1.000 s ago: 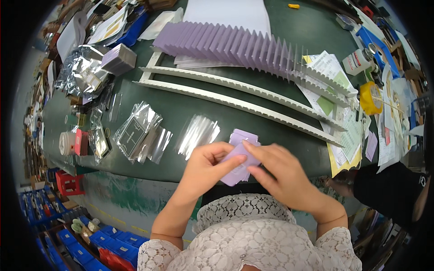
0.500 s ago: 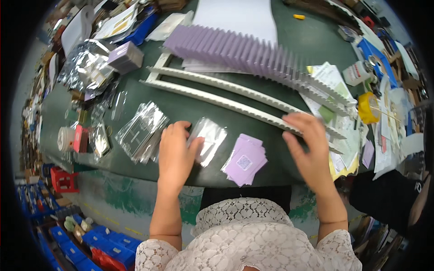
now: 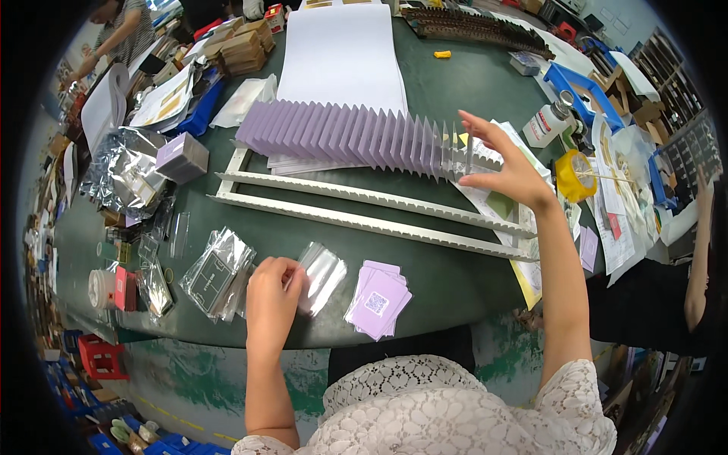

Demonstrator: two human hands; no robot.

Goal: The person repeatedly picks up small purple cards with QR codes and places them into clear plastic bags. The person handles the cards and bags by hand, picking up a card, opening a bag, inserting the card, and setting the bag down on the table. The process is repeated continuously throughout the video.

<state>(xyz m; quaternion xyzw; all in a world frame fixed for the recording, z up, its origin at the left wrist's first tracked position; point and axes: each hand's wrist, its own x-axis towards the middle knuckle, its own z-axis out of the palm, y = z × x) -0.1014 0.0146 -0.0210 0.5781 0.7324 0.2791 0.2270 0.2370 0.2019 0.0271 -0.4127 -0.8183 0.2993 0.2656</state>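
In the head view, the right hand (image 3: 506, 168) was wide, thumb and fingers apart, at the right end of the row of purple cards (image 3: 334, 138). The grip of the left hand (image 3: 271, 299) was narrow, by the clear sleeves (image 3: 326, 279); I could not tell if it held anything. The loose pile of purple cards (image 3: 385, 292) lay near the front edge of the worktop (image 3: 462, 299). Right of the pile was open green room, up to the white rack (image 3: 364, 218). The left hand hid some sleeves. The dark rim cut off a co-worker (image 3: 648, 307).
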